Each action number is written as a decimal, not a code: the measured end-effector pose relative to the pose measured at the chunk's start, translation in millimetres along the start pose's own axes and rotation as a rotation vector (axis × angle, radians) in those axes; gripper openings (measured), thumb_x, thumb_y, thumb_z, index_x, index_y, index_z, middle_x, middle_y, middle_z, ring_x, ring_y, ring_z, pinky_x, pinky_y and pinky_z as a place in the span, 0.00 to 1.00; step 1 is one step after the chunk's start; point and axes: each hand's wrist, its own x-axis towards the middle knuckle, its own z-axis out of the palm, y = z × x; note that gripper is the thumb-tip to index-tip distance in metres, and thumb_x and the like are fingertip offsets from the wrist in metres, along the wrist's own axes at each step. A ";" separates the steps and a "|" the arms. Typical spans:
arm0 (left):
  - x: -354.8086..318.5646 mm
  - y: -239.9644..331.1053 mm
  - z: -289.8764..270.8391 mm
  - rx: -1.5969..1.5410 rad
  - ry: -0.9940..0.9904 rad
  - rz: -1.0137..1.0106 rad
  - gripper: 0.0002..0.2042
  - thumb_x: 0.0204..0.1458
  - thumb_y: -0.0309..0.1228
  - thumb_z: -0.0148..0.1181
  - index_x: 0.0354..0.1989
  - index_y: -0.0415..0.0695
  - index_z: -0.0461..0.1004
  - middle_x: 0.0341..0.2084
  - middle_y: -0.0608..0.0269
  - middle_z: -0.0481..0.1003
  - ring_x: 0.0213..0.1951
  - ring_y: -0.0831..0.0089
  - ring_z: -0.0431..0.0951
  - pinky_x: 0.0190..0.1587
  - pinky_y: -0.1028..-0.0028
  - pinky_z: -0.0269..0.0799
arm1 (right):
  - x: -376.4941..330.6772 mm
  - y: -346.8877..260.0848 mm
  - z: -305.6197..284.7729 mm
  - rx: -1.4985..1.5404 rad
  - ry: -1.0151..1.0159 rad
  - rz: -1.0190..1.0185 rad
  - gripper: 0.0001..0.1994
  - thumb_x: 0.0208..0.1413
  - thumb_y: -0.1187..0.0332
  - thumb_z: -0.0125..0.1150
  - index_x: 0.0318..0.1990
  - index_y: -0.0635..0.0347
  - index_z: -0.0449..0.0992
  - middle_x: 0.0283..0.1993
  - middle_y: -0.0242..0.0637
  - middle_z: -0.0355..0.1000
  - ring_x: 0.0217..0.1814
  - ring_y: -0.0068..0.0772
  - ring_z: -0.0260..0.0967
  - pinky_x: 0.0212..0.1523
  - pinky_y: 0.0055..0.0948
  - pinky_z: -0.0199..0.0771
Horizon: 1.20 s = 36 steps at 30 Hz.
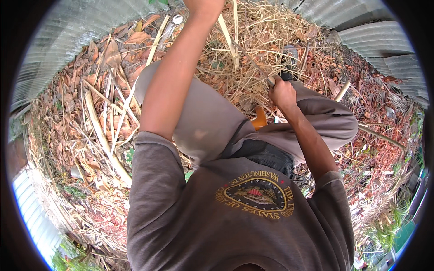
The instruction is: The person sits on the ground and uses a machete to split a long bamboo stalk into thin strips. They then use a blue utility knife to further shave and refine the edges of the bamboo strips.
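My right hand point(283, 94) is closed around the handle of a knife, near my right knee. Its long, thin blade point(253, 62) slants up and left over dry straw. At the top edge, my left hand point(204, 5) is partly cut off, and its fingers are out of sight. A pale, split wooden strip point(229, 41) runs down from beside that hand, with a second narrow strip point(235, 20) close by. The two strips meet low down, near the knife blade. Whether my left hand grips either one is hidden.
Dry straw point(266, 27) and brown leaves point(113, 54) cover the ground. Pale sticks point(101, 126) lie left of my bent legs. An orange object point(259, 119) sits between my legs. Corrugated metal sheets point(377, 40) stand along the far side. Another stick point(382, 135) lies at right.
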 end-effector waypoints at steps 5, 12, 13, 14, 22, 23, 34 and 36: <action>1.2 11.4 -2.4 0.024 -0.049 -0.161 0.09 0.46 0.26 0.67 0.33 0.33 0.80 0.23 0.55 0.80 0.25 0.69 0.80 0.29 0.73 0.72 | 3.2 1.6 -10.0 -0.126 0.032 -0.053 0.07 0.51 0.71 0.50 0.36 0.63 0.71 0.29 0.55 0.74 0.33 0.57 0.75 0.33 0.50 0.75; 6.3 9.0 -6.7 -0.089 -0.013 -0.116 0.13 0.45 0.27 0.68 0.36 0.31 0.79 0.24 0.55 0.80 0.26 0.71 0.80 0.27 0.73 0.72 | 4.0 5.0 -10.4 -0.117 -0.005 -0.042 0.10 0.50 0.68 0.51 0.36 0.63 0.72 0.28 0.56 0.74 0.33 0.58 0.74 0.36 0.51 0.75; 7.1 16.0 -7.5 -0.170 0.002 -0.196 0.13 0.45 0.28 0.68 0.36 0.31 0.79 0.23 0.54 0.80 0.26 0.71 0.80 0.27 0.73 0.71 | 2.8 2.3 -10.2 -0.095 -0.026 -0.024 0.10 0.50 0.67 0.52 0.36 0.64 0.72 0.29 0.57 0.74 0.34 0.58 0.74 0.37 0.50 0.75; 6.2 21.5 -1.2 -0.268 0.002 -0.276 0.13 0.44 0.28 0.69 0.36 0.31 0.79 0.23 0.54 0.80 0.25 0.72 0.79 0.26 0.73 0.71 | 0.8 3.5 -7.8 0.006 -0.068 0.048 0.11 0.48 0.67 0.54 0.35 0.66 0.73 0.30 0.59 0.74 0.37 0.59 0.73 0.39 0.49 0.74; 7.5 26.1 -7.8 0.003 -0.248 -0.209 0.12 0.45 0.31 0.68 0.35 0.36 0.80 0.25 0.52 0.80 0.25 0.72 0.79 0.28 0.72 0.71 | -32.1 -56.6 -20.3 0.933 -0.476 0.329 0.04 0.48 0.72 0.54 0.28 0.64 0.69 0.15 0.36 0.62 0.12 0.26 0.58 0.10 0.29 0.55; 4.9 19.5 -4.8 -0.073 -0.232 -0.188 0.12 0.45 0.31 0.68 0.35 0.36 0.80 0.26 0.53 0.80 0.26 0.72 0.79 0.28 0.73 0.72 | -34.2 -59.2 -19.7 1.004 -0.486 0.359 0.04 0.48 0.72 0.54 0.28 0.63 0.68 0.13 0.33 0.59 0.10 0.22 0.54 0.08 0.26 0.50; 5.4 17.5 -1.9 -0.105 -0.324 -0.189 0.14 0.44 0.34 0.70 0.37 0.39 0.80 0.32 0.57 0.81 0.27 0.75 0.80 0.36 0.75 0.78 | -39.5 -50.3 0.6 1.930 -0.870 0.502 0.06 0.59 0.67 0.54 0.35 0.59 0.69 0.10 0.24 0.47 0.15 0.21 0.51 0.12 0.21 0.44; 6.7 15.0 -1.6 -0.114 -0.311 -0.176 0.16 0.44 0.34 0.70 0.40 0.38 0.79 0.31 0.56 0.81 0.26 0.76 0.79 0.34 0.75 0.78 | -36.5 -45.0 2.1 1.908 -0.871 0.491 0.05 0.58 0.68 0.54 0.36 0.58 0.67 0.11 0.23 0.47 0.14 0.21 0.51 0.12 0.21 0.44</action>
